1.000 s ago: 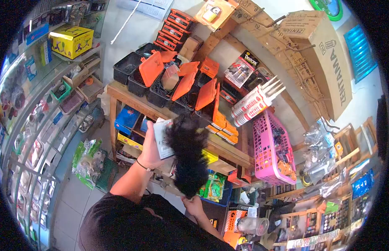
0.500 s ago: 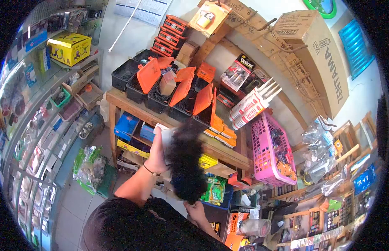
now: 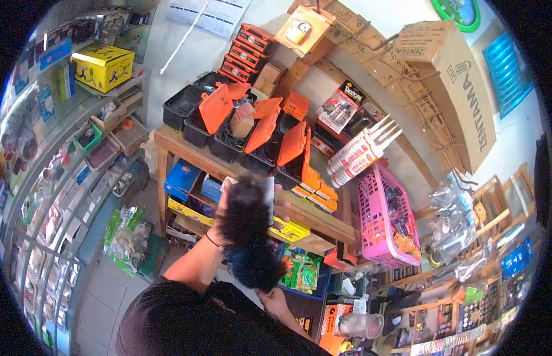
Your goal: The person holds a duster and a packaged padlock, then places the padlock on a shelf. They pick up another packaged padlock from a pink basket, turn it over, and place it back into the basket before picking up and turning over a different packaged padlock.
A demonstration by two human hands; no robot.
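Note:
My left hand (image 3: pixel 221 222), a dark band at its wrist, is wrapped around a white box-like item (image 3: pixel 270 200), with fingertips showing on its right side. A black fluffy duster (image 3: pixel 247 234), blurred by motion, lies across the front of that item and hides most of it and much of the hand. At the duster's lower end my right hand (image 3: pixel 274 301) is closed on it; the handle itself is hidden. Just beyond my hands is the edge of a wooden workbench (image 3: pixel 187 141) with black bins (image 3: pixel 182 104) and orange-lidded bins (image 3: pixel 215 110).
A pink basket (image 3: pixel 379 219) and white sealant tubes (image 3: pixel 354 159) stand at the bench's right end. Left is a glass-and-metal display shelf (image 3: pixel 44 255) with a yellow box (image 3: pixel 102 66). A plastic bag of goods (image 3: pixel 129 237) sits low beside it. A large carton (image 3: pixel 448 89) is upper right.
The duster has swept left across the white item, covering more of it and my left hand. My right hand has shifted slightly left with it. The view has tilted a little.

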